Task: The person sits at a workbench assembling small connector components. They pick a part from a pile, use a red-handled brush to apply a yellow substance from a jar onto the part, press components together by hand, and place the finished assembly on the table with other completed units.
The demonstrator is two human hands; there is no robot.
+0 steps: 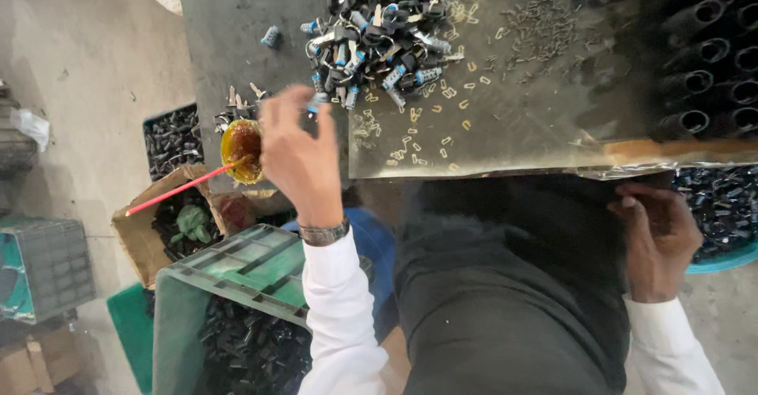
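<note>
Pinching small blue-tipped metal part [316, 104], left hand [298, 154].

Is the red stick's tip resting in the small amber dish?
Yes, the red stick slants up with its tip inside the amber dish, beside the left hand.

We note a dull, scratched metal worktop sheet [537, 118], a heap of shiny metal lock cylinders [379, 31] with blue plastic caps, a glossy amber grease pot [242, 150], and a matt green plastic crate [245, 272]
</note>
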